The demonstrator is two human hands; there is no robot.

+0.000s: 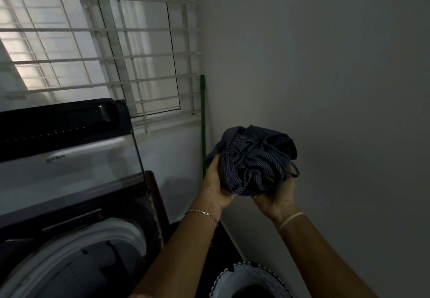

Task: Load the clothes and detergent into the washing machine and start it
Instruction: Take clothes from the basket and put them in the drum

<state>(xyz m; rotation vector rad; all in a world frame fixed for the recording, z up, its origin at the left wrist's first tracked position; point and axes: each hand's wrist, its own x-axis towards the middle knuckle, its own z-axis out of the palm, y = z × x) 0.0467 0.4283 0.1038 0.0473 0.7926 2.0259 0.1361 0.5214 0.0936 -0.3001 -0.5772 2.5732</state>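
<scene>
A crumpled bundle of dark blue striped clothes point(254, 158) is held up in front of the grey wall. My left hand point(215, 185) cups its left side and my right hand point(277, 198) supports it from below right. The top-loading washing machine point(76, 258) stands at the lower left with its lid point(67, 155) raised; the white drum rim shows, and the drum's inside is dark. The bundle is to the right of the machine, not over the drum. No detergent is in view.
A laundry basket point(246, 276) with a dark scalloped rim sits at the bottom, between my arms. A green pole point(203, 123) leans in the corner by the barred window point(104, 48). A dark wooden board point(158, 204) stands beside the machine's right side.
</scene>
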